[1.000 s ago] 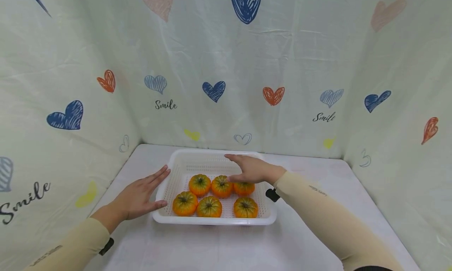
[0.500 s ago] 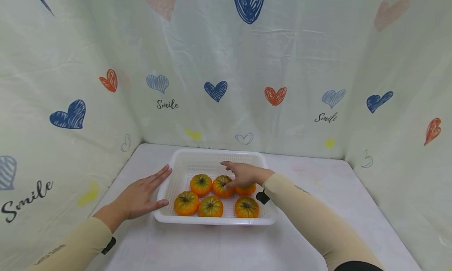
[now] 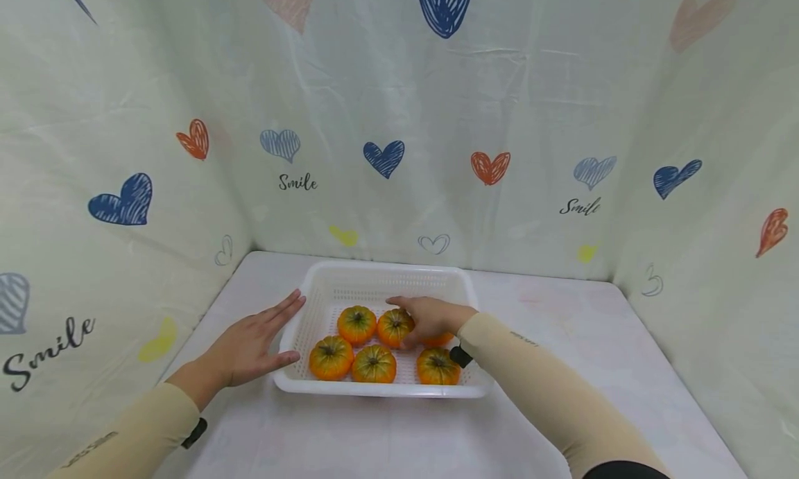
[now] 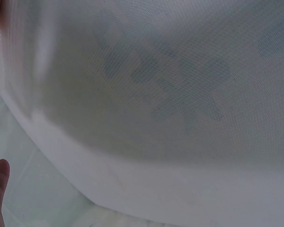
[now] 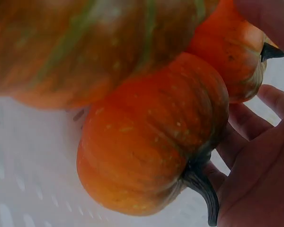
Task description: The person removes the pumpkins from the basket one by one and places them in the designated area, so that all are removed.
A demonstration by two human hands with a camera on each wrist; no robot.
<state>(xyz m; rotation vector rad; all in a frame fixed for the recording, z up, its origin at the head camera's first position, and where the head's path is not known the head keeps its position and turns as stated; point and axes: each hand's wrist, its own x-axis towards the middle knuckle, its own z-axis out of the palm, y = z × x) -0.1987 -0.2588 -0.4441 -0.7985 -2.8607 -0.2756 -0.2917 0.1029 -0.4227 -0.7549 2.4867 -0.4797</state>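
Several small orange pumpkins with green-streaked tops sit in a white plastic basket (image 3: 381, 390). My right hand (image 3: 431, 317) reaches low into it, thumb and fingers spread about the middle back-row pumpkin (image 3: 394, 328). In the right wrist view this pumpkin (image 5: 227, 56) lies between thumb and fingers, while another pumpkin (image 5: 142, 142) with a dark curved stem is under the palm. The hand partly hides the right back-row pumpkin (image 3: 438, 340) in the head view. My left hand (image 3: 246, 351), fingers straight, has its fingertips right at the basket's left rim.
In the front row are a left pumpkin (image 3: 331, 358), a middle pumpkin (image 3: 374, 364) and a right pumpkin (image 3: 438, 367). The basket stands on a white-covered table (image 3: 374, 437). A curtain (image 3: 437, 105) printed with hearts encloses the back and sides.
My right hand has moved left and down, from above the back row to around the middle back pumpkin. The left hand and basket have hardly moved.
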